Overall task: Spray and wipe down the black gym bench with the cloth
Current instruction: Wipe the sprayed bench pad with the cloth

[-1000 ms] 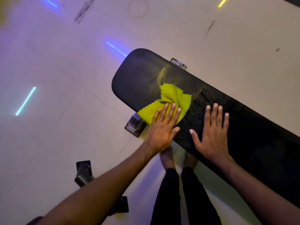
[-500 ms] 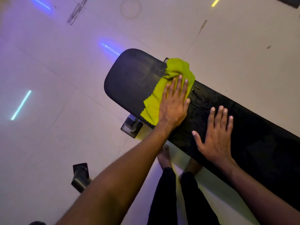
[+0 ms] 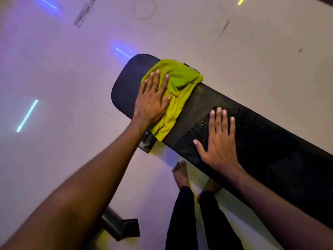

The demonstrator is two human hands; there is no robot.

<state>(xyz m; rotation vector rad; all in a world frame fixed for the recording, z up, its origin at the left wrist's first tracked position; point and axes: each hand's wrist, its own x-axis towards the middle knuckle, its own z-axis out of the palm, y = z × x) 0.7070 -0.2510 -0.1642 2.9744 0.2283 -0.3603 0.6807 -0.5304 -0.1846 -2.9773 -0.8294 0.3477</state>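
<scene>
The long black gym bench (image 3: 261, 141) runs from the upper middle down to the right edge. A yellow-green cloth (image 3: 180, 83) lies bunched across its rounded far end. My left hand (image 3: 153, 100) presses flat on the cloth's left part, fingers straight. My right hand (image 3: 219, 139) rests flat on the bare bench pad further right, fingers spread, just below a patch of wet droplets (image 3: 234, 114). No spray bottle is in view.
Pale tiled floor (image 3: 270, 51) surrounds the bench, with coloured light reflections. A metal bench foot (image 3: 147, 141) shows under the near edge, and a black frame foot (image 3: 124, 228) sits lower left. My bare feet (image 3: 181, 174) stand beside the bench.
My left hand has pushed the cloth from the near edge across and toward the bench's far rounded end. The cloth bunched up. My right hand stayed flat on the pad.
</scene>
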